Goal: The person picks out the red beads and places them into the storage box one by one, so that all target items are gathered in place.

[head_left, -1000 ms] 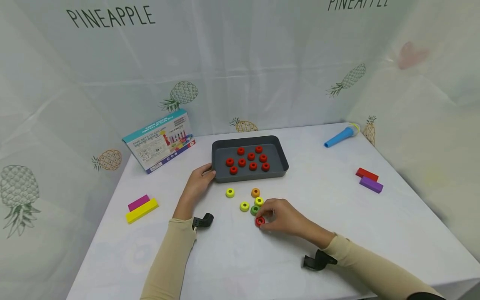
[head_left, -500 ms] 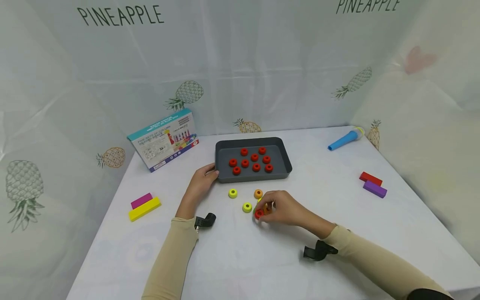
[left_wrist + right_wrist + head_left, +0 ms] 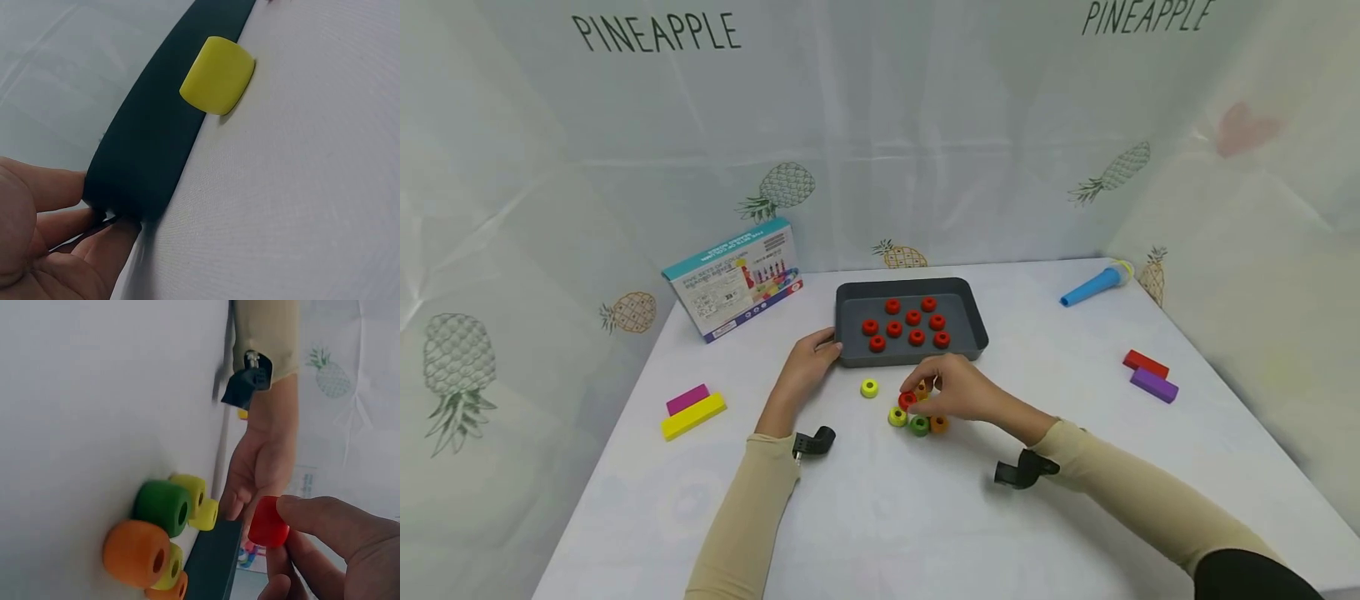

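Observation:
My right hand (image 3: 958,390) pinches a red bead (image 3: 267,524) between thumb and fingers, raised above the loose beads. Below it on the white table are a green bead (image 3: 159,509), an orange bead (image 3: 134,553) and a yellow bead (image 3: 897,417); another orange one is partly covered by the hand. My left hand (image 3: 805,367) grips the near left corner of a dark grey tray (image 3: 144,137), thumb on one side and fingers on the other. Inside the tray, several red beads (image 3: 917,337) lie spread out. One yellow bead (image 3: 869,387) sits apart in front of the tray.
A cardboard box (image 3: 733,279) leans at the back left. Magenta (image 3: 687,399) and yellow blocks (image 3: 694,417) lie at left, red (image 3: 1146,364) and purple blocks (image 3: 1154,385) at right. A blue toy microphone (image 3: 1093,285) lies at the back right, before a pineapple-print curtain.
My right hand has carried the red bead up and forward toward the tray, uncovering the green and orange beads. The left hand keeps its grip on the tray. The head view has shifted slightly.

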The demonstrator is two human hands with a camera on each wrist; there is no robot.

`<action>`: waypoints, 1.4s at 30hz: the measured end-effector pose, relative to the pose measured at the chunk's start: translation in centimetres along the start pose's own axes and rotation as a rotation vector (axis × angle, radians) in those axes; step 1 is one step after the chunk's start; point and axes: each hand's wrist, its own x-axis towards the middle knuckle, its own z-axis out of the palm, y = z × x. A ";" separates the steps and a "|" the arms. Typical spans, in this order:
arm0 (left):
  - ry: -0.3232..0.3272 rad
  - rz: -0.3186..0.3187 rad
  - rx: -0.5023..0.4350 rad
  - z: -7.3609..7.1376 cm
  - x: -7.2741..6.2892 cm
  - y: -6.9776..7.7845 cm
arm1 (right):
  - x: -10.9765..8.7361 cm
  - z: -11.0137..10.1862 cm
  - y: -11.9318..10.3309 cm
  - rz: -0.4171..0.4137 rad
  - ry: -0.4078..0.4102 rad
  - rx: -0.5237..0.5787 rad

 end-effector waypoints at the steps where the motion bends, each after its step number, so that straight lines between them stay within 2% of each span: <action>1: 0.001 0.000 0.001 0.0 0.0 0.0 | 0.3 -0.1 0.0 0.000 0.004 0.001; 8: 0.000 0.004 -0.005 -0.1 0.0 -0.3 | 2.5 -0.9 0.0 0.034 0.022 0.036; 13: 0.007 0.011 -0.018 -0.2 0.1 -0.4 | 4.4 -1.6 0.1 0.025 0.028 0.020; 25: 0.007 0.004 -0.001 -0.1 0.0 -0.4 | 8.5 -2.2 1.9 0.081 0.036 0.020; 36: 0.004 0.031 0.014 -0.1 0.1 -0.3 | 10.9 -2.2 2.8 0.112 0.063 0.010; 42: 0.004 0.036 0.008 -0.2 0.2 -0.3 | 12.4 -2.1 3.3 0.175 0.059 0.001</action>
